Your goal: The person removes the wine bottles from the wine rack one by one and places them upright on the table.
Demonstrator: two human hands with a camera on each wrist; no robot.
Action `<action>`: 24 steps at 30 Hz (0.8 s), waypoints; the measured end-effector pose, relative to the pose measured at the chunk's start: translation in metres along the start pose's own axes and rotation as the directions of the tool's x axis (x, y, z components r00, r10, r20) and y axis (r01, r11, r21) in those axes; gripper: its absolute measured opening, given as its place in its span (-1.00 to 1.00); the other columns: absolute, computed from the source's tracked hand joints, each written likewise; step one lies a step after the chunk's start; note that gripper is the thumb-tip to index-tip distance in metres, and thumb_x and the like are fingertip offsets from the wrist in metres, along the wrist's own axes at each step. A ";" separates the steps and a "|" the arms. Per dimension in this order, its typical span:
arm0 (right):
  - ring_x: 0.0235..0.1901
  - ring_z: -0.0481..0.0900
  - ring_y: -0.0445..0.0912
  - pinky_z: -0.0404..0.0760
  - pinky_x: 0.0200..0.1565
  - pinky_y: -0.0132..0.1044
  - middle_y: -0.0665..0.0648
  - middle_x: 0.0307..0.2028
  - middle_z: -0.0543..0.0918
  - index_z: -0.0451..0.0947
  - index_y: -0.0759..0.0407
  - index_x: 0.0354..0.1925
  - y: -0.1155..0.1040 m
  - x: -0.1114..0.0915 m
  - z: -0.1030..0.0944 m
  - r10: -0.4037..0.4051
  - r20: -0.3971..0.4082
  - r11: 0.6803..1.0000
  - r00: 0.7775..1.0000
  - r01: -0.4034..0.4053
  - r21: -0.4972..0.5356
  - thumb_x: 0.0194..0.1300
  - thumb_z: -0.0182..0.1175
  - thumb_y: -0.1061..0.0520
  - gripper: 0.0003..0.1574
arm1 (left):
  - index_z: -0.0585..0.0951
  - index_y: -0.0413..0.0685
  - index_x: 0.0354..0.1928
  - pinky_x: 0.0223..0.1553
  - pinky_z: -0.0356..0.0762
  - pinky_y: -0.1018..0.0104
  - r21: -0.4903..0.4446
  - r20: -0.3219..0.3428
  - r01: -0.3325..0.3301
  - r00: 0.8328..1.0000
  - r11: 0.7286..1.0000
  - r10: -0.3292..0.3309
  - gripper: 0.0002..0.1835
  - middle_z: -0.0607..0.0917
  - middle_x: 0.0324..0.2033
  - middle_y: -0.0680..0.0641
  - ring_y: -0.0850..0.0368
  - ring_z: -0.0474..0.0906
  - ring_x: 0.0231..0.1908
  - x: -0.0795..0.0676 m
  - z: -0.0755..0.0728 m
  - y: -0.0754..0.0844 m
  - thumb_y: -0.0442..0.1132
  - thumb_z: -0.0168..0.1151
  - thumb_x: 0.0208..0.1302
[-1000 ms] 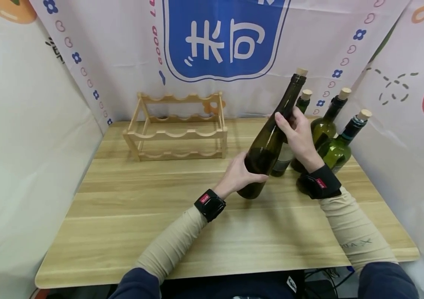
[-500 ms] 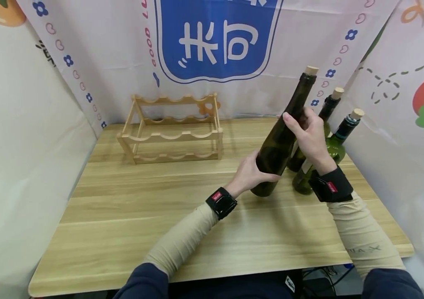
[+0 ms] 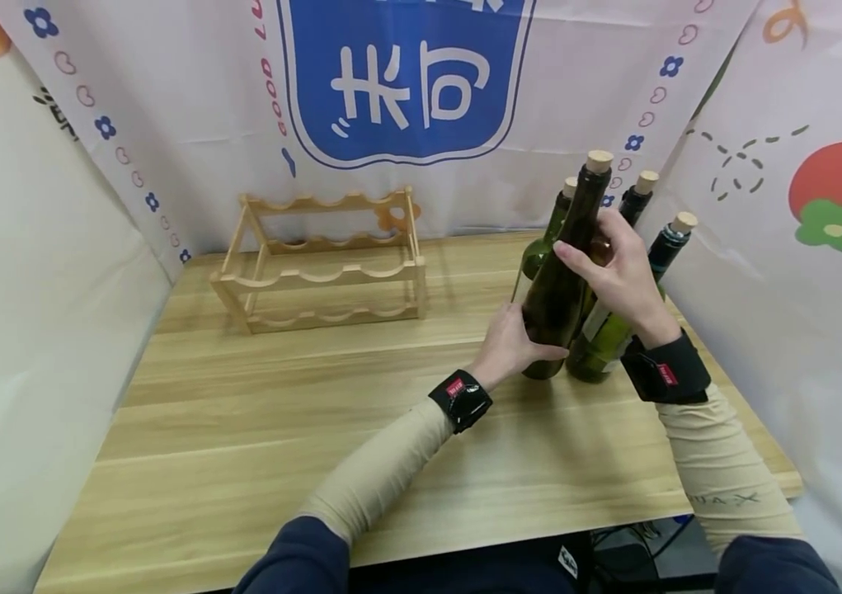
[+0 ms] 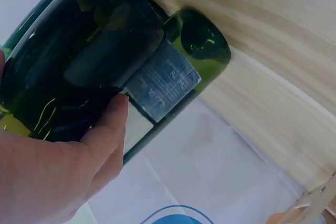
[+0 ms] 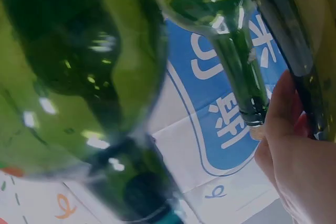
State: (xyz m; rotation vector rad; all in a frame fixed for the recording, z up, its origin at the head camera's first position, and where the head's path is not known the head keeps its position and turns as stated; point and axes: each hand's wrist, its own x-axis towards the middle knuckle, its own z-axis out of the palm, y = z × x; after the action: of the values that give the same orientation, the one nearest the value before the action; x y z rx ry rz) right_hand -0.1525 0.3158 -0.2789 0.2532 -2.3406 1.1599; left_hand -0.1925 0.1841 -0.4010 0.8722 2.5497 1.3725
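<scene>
A dark green corked wine bottle (image 3: 557, 301) leans slightly, its neck to the right, among other bottles at the right side of the table. My left hand (image 3: 510, 346) holds it low on the body, thumb across the front. Around its neck and shoulder curls my right hand (image 3: 624, 276). Whether its base touches the table, I cannot tell. Close behind it on the left stands a lighter green bottle (image 3: 533, 257), and its label (image 4: 163, 82) shows in the left wrist view. Two more corked bottles stand to the right, a rear one (image 3: 637, 198) and a front one (image 3: 602, 342), partly covered by my right hand.
A wooden wine rack (image 3: 324, 276) with scalloped rails stands at the back left of the wooden table (image 3: 257, 437). Printed cloth (image 3: 205, 99) hangs behind the table and along both sides. Cables (image 3: 676, 536) lie below the front edge at the right.
Both hands have moved right with the wine bottle, bringing it more upright and nearer the front right bottle. The lighter green bottle now shows on its left side. The view has shifted right.
</scene>
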 end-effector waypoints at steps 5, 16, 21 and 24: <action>-0.16 0.45 -0.41 0.45 -0.13 -0.67 -0.14 -0.09 0.43 0.39 0.47 0.13 0.003 -0.004 0.000 -0.023 0.003 1.000 1.000 0.023 -0.003 0.22 0.21 0.41 -0.50 | 0.45 -0.11 0.15 0.05 0.59 0.31 0.009 -0.001 0.035 0.999 0.999 -0.035 -0.18 0.61 0.02 -0.07 0.06 0.57 0.04 0.003 0.008 -0.002 -0.03 0.62 -0.20; -0.16 0.41 -0.43 0.40 -0.14 -0.66 0.21 -0.06 0.48 0.37 0.42 0.15 0.028 -0.009 0.000 0.050 0.032 0.994 0.998 -0.047 -0.102 0.26 0.23 0.33 -0.49 | 0.34 -0.27 0.23 0.09 0.58 0.24 0.137 0.019 0.180 0.983 0.974 -0.184 -0.03 0.48 0.11 -0.19 -0.04 0.52 0.06 -0.002 0.017 0.000 0.11 0.57 -0.15; -0.21 0.45 -0.40 0.44 -0.19 -0.65 0.22 -0.10 0.51 0.39 0.39 0.10 0.030 -0.012 0.000 0.046 0.040 0.994 0.998 -0.042 -0.105 0.24 0.27 0.28 -0.51 | 0.35 -0.26 0.20 0.04 0.60 0.21 0.155 0.010 0.187 0.982 0.970 -0.191 -0.05 0.49 0.06 -0.18 -0.06 0.54 0.00 -0.005 0.021 -0.005 0.12 0.56 -0.15; -0.20 0.44 -0.42 0.46 -0.17 -0.62 0.23 -0.10 0.52 0.40 0.37 0.10 0.030 -0.015 0.001 0.034 0.045 0.994 0.998 -0.029 -0.108 0.23 0.29 0.26 -0.50 | 0.37 -0.26 0.18 0.04 0.59 0.19 0.159 0.006 0.184 0.982 0.970 -0.188 -0.08 0.50 0.04 -0.19 -0.06 0.53 -0.01 -0.006 0.022 -0.008 0.12 0.57 -0.15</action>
State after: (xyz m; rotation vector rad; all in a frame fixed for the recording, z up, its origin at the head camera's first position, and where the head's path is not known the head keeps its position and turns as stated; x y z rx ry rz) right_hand -0.1518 0.3323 -0.3076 0.2082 -2.4467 1.0490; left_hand -0.1830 0.1937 -0.4215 0.6442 2.6734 1.1161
